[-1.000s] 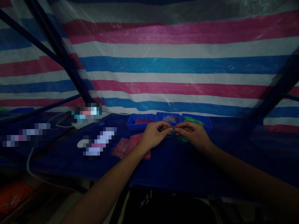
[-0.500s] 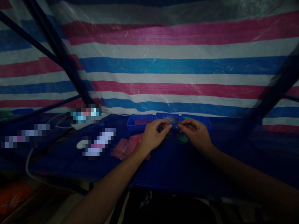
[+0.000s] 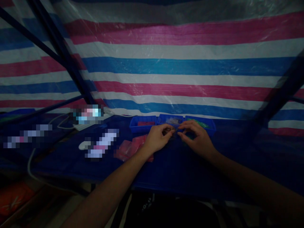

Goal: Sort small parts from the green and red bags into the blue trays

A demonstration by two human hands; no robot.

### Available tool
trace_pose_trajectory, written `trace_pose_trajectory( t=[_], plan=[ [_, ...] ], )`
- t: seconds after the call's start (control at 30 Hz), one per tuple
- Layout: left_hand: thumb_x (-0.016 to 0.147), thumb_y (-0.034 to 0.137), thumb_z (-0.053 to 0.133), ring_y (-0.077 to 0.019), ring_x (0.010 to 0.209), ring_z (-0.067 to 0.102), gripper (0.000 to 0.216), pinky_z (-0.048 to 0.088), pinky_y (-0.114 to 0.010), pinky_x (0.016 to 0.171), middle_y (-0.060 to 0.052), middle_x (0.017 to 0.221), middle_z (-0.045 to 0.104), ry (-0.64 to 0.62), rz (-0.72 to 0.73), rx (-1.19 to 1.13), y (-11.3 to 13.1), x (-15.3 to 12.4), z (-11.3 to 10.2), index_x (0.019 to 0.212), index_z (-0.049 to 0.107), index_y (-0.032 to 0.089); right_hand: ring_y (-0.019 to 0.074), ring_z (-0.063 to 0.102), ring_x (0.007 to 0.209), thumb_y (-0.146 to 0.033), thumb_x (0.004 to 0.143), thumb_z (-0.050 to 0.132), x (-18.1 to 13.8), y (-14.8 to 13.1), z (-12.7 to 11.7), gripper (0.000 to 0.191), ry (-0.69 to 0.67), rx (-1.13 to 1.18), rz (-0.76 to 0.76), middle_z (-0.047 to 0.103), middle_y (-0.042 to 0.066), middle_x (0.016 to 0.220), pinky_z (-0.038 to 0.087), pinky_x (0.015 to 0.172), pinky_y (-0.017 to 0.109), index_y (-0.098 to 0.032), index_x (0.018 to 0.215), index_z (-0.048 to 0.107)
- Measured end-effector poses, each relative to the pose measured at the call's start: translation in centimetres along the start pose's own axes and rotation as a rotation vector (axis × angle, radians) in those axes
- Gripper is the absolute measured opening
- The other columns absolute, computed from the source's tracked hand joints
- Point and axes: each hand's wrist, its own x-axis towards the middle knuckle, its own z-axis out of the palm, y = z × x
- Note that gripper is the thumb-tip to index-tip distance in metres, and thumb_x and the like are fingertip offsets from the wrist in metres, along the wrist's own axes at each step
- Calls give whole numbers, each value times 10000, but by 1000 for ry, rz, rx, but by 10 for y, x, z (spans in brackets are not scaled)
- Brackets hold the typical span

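Note:
My left hand (image 3: 158,138) is closed, its thumb and fingers pinching something small and dark that I cannot make out. Facing it, my right hand (image 3: 199,136) has thumb and forefinger slightly apart, the fingertips close to that small item. Both hands are just above the blue table (image 3: 180,171), in front of three blue trays. Pink plastic bags (image 3: 129,149) lie beside my left wrist. The left tray (image 3: 142,129) holds something pink, the middle tray (image 3: 162,117) clear bags, and the right tray (image 3: 211,126) green bags (image 3: 198,123). Something green under my right hand is mostly hidden.
On the left of the table lie a white round object (image 3: 85,145), a blurred-out pale strip (image 3: 102,144) and a white power strip (image 3: 92,123) with cables. Blue metal posts (image 3: 71,69) frame a striped plastic sheet (image 3: 180,66) behind the table.
The fingertips of my right hand have parted, where both hands pinched at one small item before. My left hand stays nearly in place. The view has shifted slightly.

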Motion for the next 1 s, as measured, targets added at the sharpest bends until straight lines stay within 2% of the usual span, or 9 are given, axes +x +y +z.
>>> trace_pose_trajectory(
  t=[0.1,0.23,0.33,0.47,0.53,0.63,0.7,0.83,1.0],
  plan=[
    [943,232,591,-174,797,699,143,521,-287,724,-32,896,755,-23,18,19,2,-1,1,977,718,176,287,606,1217,-286,900,688,2,-4,-2,154,-43,-41,-65,656,69,1280,497,1039,502,-301,1037,757],
    [935,218,600,-182,832,705,133,545,-312,765,-40,936,759,-14,16,38,4,-2,2,999,710,183,256,656,1145,-313,945,633,3,-7,-1,190,-125,23,-40,714,49,1198,511,1032,483,-313,1093,751],
    [927,200,614,-196,938,695,258,556,-358,847,-72,1133,727,133,46,78,2,-1,2,1181,657,198,263,663,1132,-309,954,611,6,-1,-1,219,-79,-35,-49,725,51,1177,509,1039,499,-309,1133,736],
    [947,195,597,-200,998,671,434,564,-352,825,-111,1255,656,293,46,66,0,1,0,1374,515,209,306,554,1306,-266,917,643,14,17,0,433,-54,-248,-145,621,101,1387,419,1139,557,-265,1349,622],
    [955,204,593,-195,978,670,429,564,-335,780,-112,1234,656,297,39,59,0,1,-1,1375,506,210,325,487,1380,-251,896,663,18,25,1,481,-131,-328,-198,554,108,1472,366,1176,591,-249,1374,603],
    [957,206,591,-194,966,669,414,563,-332,765,-110,1214,658,276,47,58,0,1,-1,1363,508,210,338,409,1447,-238,897,660,19,26,3,313,-215,-365,-257,484,67,1541,342,1183,622,-276,1204,710],
    [959,207,589,-199,978,667,409,563,-342,788,-106,1203,659,264,60,75,1,0,-2,1359,510,210,328,445,1418,-229,905,648,17,21,2,246,-226,-346,-277,530,67,1496,380,1160,612,-282,1129,735],
    [965,200,575,-204,1008,659,404,557,-353,838,-86,1179,664,246,88,147,4,-1,-1,1363,509,211,294,592,1247,-232,913,634,6,13,0,278,-322,-328,-289,663,94,1299,480,1084,546,-274,1175,720],
    [966,189,570,-202,1029,660,388,541,-362,907,-61,1139,677,218,97,207,6,-2,-1,1350,524,213,302,602,1261,-273,922,630,-4,27,5,374,-498,-383,-231,635,125,1377,495,1082,514,-235,1291,675]
  ],
)
